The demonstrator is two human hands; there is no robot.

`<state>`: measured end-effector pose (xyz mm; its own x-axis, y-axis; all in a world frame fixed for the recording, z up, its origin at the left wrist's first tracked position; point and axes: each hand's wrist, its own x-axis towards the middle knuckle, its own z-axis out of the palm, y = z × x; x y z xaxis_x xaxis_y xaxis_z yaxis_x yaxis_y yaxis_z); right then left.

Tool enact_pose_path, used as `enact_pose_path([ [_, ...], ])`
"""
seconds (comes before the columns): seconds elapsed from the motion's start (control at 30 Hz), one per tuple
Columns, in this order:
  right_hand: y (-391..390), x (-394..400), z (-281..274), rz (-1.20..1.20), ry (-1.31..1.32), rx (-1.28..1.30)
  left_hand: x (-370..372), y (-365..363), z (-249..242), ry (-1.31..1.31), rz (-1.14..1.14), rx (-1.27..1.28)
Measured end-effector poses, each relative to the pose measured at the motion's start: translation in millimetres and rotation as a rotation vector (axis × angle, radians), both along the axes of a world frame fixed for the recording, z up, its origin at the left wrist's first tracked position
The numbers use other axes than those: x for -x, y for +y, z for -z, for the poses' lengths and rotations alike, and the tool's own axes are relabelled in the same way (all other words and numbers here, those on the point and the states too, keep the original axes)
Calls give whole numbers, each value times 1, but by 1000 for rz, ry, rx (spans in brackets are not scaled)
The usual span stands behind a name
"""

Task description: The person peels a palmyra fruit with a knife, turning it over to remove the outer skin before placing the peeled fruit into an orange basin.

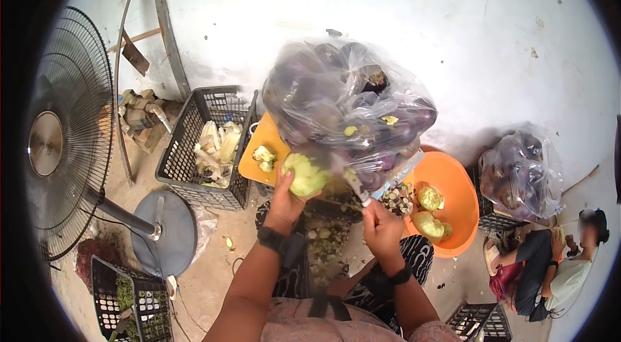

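My left hand (287, 194) holds a peeled, pale green round vegetable (305, 175) over the front of a yellow board. My right hand (381, 225) grips a peeler or knife (356, 185) by its light handle, its blade pointing up and left, a little apart from the vegetable. Behind both hands rests a large clear bag (349, 103) full of dark purple vegetables, with green peel bits on it. On the yellow board (251, 160) lie pale cut pieces (264, 157). At the right, an orange basin (459, 213) contains several peeled vegetables (429, 225).
A fan (68, 135) stands at the left, beside a black crate (194, 116) with pale leaves. Another black crate (132, 290) is at lower left. A second bag of purple vegetables (517, 171) and a seated person (569, 271) are at the right. Peelings (326, 238) lie between my legs.
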<state>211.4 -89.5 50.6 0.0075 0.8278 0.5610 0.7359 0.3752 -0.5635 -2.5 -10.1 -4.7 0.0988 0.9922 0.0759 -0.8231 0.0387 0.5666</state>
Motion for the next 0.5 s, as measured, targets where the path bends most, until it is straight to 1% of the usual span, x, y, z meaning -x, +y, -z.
enact_pose_path([
  [0.03,-2,4,0,9,2,1,-2,0,2,2,9,1],
  [0.1,-3,16,1,-102,-111,-82,-4,0,2,-54,-7,18],
  [0.13,-5,23,-2,-106,-171,-100,-7,-1,1,-79,-24,16],
  [0.17,-3,28,0,-108,-166,-101,-8,-2,-1,-74,-26,16],
  [0.23,5,35,7,-115,-136,-185,-9,-5,-8,-82,-52,-1],
  [0.5,13,36,11,-79,-155,-173,-9,-5,-9,-86,-14,7],
])
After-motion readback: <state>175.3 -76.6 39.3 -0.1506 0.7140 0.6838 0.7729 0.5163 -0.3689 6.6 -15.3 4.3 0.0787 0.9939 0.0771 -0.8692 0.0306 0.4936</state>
